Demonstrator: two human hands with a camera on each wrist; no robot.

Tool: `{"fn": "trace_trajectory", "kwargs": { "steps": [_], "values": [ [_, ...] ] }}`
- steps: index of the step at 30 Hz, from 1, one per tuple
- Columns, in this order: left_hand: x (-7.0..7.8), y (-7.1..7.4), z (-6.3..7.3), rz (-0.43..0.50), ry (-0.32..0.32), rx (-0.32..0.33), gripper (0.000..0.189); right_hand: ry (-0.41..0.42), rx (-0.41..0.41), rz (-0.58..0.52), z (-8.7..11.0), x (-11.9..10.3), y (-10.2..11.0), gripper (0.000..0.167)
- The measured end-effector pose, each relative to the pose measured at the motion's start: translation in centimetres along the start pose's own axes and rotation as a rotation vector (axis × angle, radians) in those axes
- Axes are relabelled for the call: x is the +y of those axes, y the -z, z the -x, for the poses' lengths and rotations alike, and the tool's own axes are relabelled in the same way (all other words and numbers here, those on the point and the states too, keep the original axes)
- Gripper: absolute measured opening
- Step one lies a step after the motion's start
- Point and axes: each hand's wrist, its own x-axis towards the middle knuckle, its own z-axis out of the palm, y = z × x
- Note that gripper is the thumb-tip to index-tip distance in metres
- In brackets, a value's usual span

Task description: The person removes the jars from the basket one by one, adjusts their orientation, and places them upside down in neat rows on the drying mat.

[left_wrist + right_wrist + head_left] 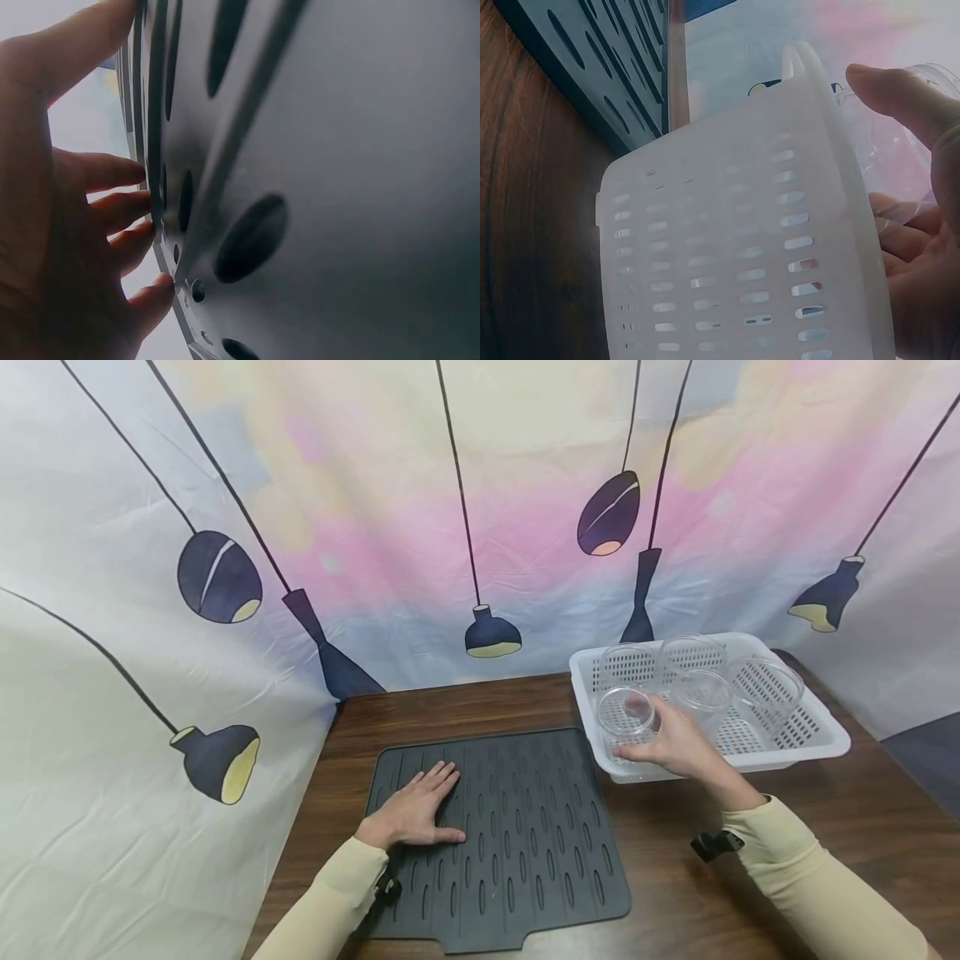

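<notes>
My left hand rests with fingers spread on a dark grey drying mat, and the left wrist view shows its fingertips touching the slotted surface. At the near left corner of a white plastic basket, my right hand grips a clear cup, thumb on the near side and fingers around the far side. The right wrist view has the basket's slotted wall in front, hiding part of the cup and of the fingers.
Several other clear cups stand in the basket, one close to my right hand and another farther right. The brown wooden table carries mat and basket. Behind it hangs a cloth printed with lamps.
</notes>
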Motion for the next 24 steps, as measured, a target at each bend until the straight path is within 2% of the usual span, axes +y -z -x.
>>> {"fn": "trace_trajectory", "kwargs": {
  "steps": [13,20,24],
  "values": [
    [0.0,0.2,0.1,0.008,-0.002,-0.002,0.103,0.035,0.055,-0.008,-0.5,-1.1,0.3,0.07],
    [-0.1,0.2,0.0,0.013,-0.006,-0.006,0.102,0.124,0.088,0.01,-0.9,-1.7,0.5,0.071],
    [-0.2,0.2,0.0,0.013,-0.01,-0.013,0.103,0.134,0.087,0.027,-1.2,-2.1,0.7,0.072]
  ]
}}
